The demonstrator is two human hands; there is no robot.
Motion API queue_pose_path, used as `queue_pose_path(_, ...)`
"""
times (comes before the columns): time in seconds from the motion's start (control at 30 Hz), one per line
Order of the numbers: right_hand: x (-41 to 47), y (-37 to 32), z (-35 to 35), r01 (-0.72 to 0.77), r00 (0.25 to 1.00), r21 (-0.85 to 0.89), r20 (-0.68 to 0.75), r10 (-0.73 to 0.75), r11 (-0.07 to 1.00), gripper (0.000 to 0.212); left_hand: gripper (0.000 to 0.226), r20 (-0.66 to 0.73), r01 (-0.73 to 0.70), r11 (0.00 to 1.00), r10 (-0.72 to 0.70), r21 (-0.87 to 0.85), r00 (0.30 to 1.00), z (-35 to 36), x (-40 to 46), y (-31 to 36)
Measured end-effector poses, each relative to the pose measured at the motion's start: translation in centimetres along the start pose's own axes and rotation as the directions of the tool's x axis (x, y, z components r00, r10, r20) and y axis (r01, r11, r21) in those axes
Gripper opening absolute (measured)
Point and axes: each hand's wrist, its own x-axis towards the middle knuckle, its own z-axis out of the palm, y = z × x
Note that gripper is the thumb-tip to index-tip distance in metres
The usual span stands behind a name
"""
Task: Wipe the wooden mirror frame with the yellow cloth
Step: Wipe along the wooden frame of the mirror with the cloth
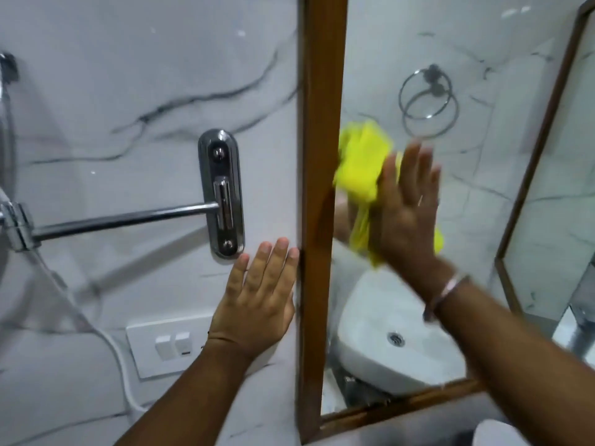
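Observation:
The wooden mirror frame (318, 156) runs vertically down the middle, with its bottom rail (402, 403) slanting lower right. My right hand (409, 207) lies flat with fingers spread, pressing the yellow cloth (360, 162) against the mirror glass just right of the frame's left rail. The cloth is bunched and blurred, and its reflection shows in the glass. My left hand (257, 300) rests flat on the marble wall, fingertips touching the frame's outer left edge. It holds nothing.
A chrome wall mount (222, 194) with a swing arm (122, 220) sticks out to the left. A white switch plate (167, 346) and a cable (122, 365) sit below. The mirror reflects a white basin (386, 333) and a towel ring (428, 98).

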Motion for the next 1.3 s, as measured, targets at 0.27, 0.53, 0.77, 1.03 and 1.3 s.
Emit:
queue_pose_path(0.27, 6.9, 1.0, 1.4, 0.123, 0.992, 0.158, 0.006, -0.125, 0.980, 0.049, 0.072, 0.004, 0.001, 0.999, 0.000, -0.044, 1.000, 0.3, -0.1, 0.1)
queue_pose_path(0.53, -25.5, -9.0, -3.0, -0.057, 0.850, 0.241, 0.521, -0.080, 0.969, 0.058, 0.071, -0.018, 0.002, 0.999, -0.003, -0.041, 1.000, 0.0, 0.1, 0.1)
queue_pose_path(0.77, -33.6, -15.7, -4.0, -0.440, 0.708, 0.052, 0.634, 0.311, 0.897, 0.063, 0.068, 0.000, -0.027, 0.999, 0.027, 0.020, 1.000, -0.5, 0.2, -0.1)
queue_pose_path(1.03, -30.0, -11.4, -0.7, -0.899, -0.338, 0.205, 0.236, 0.911, -0.387, 0.063, 0.070, -0.004, -0.103, 0.994, 0.103, 0.049, 0.995, -0.4, -0.3, 0.0)
queue_pose_path(1.3, -32.7, 5.2, -1.0, -0.829, -0.265, 0.467, 0.156, 0.952, -0.307, 0.055, 0.069, 0.013, -0.079, 0.996, 0.078, 0.034, 0.997, -0.1, -0.3, 0.0)
